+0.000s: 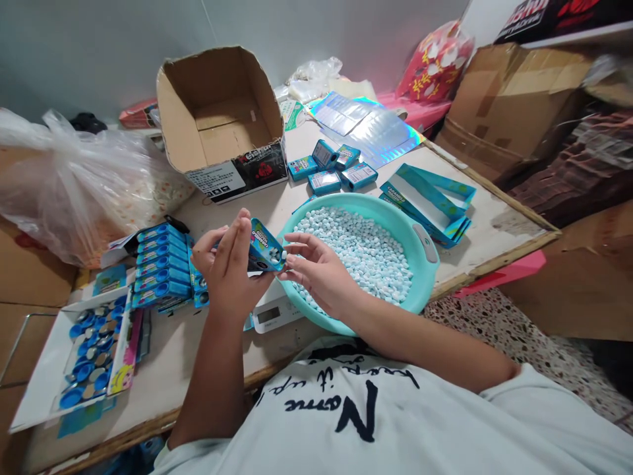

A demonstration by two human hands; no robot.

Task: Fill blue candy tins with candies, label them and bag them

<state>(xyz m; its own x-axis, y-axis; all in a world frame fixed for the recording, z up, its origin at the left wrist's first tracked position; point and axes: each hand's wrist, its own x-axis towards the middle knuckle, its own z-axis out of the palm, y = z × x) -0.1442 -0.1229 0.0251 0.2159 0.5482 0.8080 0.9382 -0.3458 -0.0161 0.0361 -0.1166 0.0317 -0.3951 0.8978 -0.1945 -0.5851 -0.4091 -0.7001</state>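
Observation:
My left hand (228, 267) is wrapped around a small blue candy box (263, 243), tilted with its opening toward my right hand. White candies show in the opening. My right hand (321, 272) is at that opening, its fingers drawn together with pale candy at the fingertips; how many pieces it holds is hidden. Below and behind it sits a turquoise basin (426, 280) full of pale blue and white candies (361, 254). A white digital scale (271, 315) shows partly under my hands, beside the basin.
Stacked blue boxes (163, 264) and a white tray (37, 389) of blue caps (93, 356) lie left. An open carton (222, 119) stands behind, near several blue candy boxes (325, 181). Blue display trays (428, 201) are right, near the wooden table edge (514, 260).

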